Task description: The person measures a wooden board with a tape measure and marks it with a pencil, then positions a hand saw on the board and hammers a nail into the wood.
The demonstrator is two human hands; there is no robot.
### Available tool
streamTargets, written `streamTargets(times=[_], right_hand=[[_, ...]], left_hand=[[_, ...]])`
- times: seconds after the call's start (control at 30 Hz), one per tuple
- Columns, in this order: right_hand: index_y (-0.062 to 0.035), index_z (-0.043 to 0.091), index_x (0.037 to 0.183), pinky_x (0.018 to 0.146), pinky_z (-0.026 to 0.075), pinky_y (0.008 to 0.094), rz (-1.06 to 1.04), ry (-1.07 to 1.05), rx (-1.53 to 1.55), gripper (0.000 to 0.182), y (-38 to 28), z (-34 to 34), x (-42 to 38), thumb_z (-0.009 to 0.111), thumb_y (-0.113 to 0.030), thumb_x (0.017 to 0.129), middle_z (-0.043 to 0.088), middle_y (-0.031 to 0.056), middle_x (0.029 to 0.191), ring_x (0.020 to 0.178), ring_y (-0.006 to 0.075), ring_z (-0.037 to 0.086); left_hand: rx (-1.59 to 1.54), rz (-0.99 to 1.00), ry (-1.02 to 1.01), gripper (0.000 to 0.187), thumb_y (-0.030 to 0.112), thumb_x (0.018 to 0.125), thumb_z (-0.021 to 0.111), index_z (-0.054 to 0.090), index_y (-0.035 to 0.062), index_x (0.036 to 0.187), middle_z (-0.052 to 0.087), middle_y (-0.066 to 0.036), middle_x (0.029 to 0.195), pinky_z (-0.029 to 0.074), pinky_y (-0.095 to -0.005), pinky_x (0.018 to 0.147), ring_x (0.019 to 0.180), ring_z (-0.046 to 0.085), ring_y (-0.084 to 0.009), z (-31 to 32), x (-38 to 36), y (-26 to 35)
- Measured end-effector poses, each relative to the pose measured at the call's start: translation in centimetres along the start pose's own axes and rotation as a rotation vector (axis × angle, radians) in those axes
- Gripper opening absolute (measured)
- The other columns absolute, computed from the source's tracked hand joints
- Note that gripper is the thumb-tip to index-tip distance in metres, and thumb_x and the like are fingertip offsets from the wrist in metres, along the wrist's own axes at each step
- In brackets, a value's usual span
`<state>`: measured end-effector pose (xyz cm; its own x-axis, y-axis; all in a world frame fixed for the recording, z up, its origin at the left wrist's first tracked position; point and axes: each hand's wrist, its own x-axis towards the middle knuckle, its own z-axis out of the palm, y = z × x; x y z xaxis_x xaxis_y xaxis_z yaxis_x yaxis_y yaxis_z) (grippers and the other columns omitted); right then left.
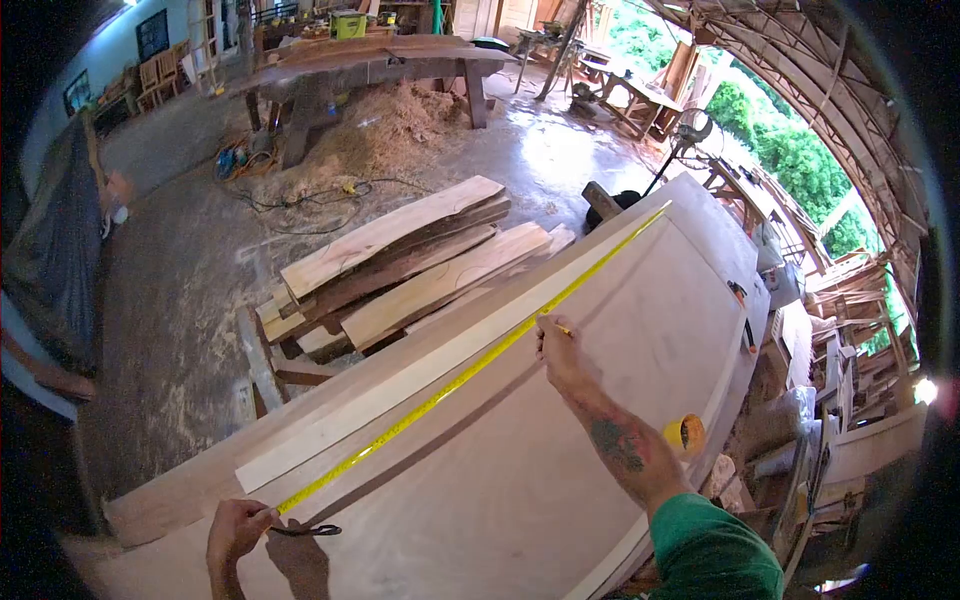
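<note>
A yellow tape measure point(440, 392) is stretched diagonally over a large pale wood panel point(480, 490), beside a long light board point(370, 415). At the near end, my left hand point(236, 532) is closed on the tape measure; its case is mostly hidden by the fingers, and a black strap point(308, 530) trails over the panel. My right hand point(556, 345) is pinched around a short yellow pencil point(565, 331), just beside the blade near its middle. The far end of the blade lies near the panel's far corner.
Rough planks point(400, 250) are stacked beyond the panel. A yellow round container point(685, 434) stands near my right forearm, and a black-and-orange tool point(744, 318) lies at the right edge. Further back are a heavy workbench point(380, 65), sawdust point(410, 125) and floor cables point(320, 200).
</note>
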<state>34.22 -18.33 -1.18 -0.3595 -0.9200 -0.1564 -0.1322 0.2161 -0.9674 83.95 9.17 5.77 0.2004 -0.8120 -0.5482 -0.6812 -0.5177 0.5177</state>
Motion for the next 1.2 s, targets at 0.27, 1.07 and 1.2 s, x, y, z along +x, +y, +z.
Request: streamTargets(times=[0.27, 1.07, 1.2], right_hand=[[-0.0093, 0.054, 0.077, 0.041, 0.038, 0.0236, -0.114, -0.031, -0.216, 0.017, 6.0, -0.5, 2.7, 0.061, -0.022, 0.087, 0.051, -0.0007, 0.065, 0.05, 0.0078, 0.046], [0.0018, 0.065, 0.102, 0.067, 0.049, 0.0269, -0.18, -1.204, -0.102, 0.028, -5.4, 17.3, -14.5, 0.062, -0.022, 0.088, 0.066, 0.0083, 0.085, 0.076, 0.0129, 0.06], [-0.0012, 0.066, 0.107, 0.07, 0.048, 0.0262, -0.038, -1.348, -0.19, 0.03, -3.8, 22.1, -17.2, 0.063, -0.021, 0.085, 0.067, 0.0058, 0.087, 0.077, 0.011, 0.059]], left_hand=[[-0.009, -0.047, -0.003, 0.023, 0.023, 0.079, 0.066, 0.073, 0.0013, 0.083, 0.062, -0.009, 0.058, 0.044, -0.0312, 0.053, 0.054, 0.054, -0.0122, -0.4, -0.5, -0.4], [0.271, 0.029, 0.312, 0.027, 0.031, 0.075, 0.066, 0.072, 0.005, 0.078, 0.065, -0.021, 0.076, 0.05, -0.0443, 0.07, 0.073, 0.064, -0.035, -0.1, 7.0, -2.6], [0.228, -0.067, 0.052, 0.032, 0.033, 0.067, 0.069, 0.071, 0.0021, 0.079, 0.067, -0.02, 0.077, 0.051, -0.0428, 0.066, 0.07, 0.065, -0.0336, -2.1, 8.2, -1.8]])
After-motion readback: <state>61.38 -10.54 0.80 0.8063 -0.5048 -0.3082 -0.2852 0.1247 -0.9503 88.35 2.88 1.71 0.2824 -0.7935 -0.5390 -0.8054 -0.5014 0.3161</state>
